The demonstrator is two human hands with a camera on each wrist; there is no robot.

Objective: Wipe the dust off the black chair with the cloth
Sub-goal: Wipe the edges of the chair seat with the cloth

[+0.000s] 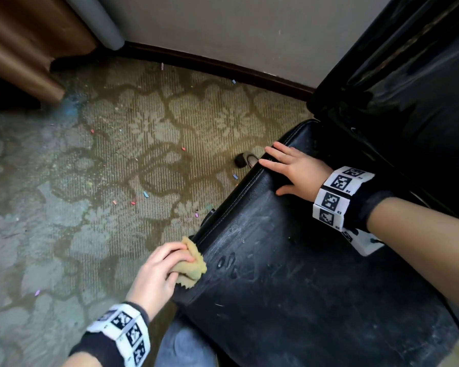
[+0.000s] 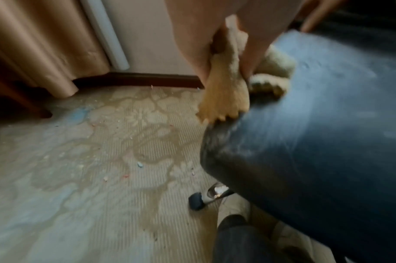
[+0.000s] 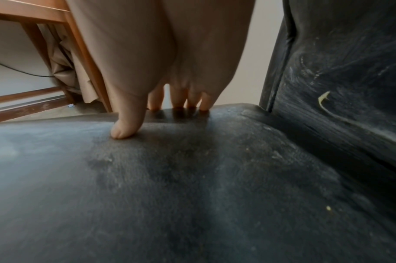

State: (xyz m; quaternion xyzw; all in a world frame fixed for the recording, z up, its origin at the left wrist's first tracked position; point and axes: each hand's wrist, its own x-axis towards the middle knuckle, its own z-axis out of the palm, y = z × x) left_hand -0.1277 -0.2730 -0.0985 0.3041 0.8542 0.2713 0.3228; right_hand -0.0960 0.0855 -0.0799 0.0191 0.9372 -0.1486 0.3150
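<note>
A: Where is the cloth (image 1: 190,263) being held now?

B: The left hand (image 1: 157,276) is bunching it, with the fingers curled round it. It is pressing on the black chair (image 1: 289,260) at the seat's edge, at about 8 o'clock of the seat in the head view.

A: And the other grip?

B: The right hand (image 1: 294,169) is lying with straight fingers on the seat at about 12 o'clock, near the backrest (image 1: 408,88). It is holding nothing; I think it is only steadying the chair.

A: How much is remaining?

B: I judge most of it. Grey dust is still covering the middle of the seat, and streaks are showing on the backrest in the right wrist view.

A: What is risking to go wrong?

B: The cloth is sitting right on the rim, so a stroke outward may be slipping off the edge. Also the chair is standing on a caster (image 2: 195,202), so a hard push may be rolling it on the carpet (image 1: 104,168). A crumpled cloth is touching little, so it may only smear.
</note>
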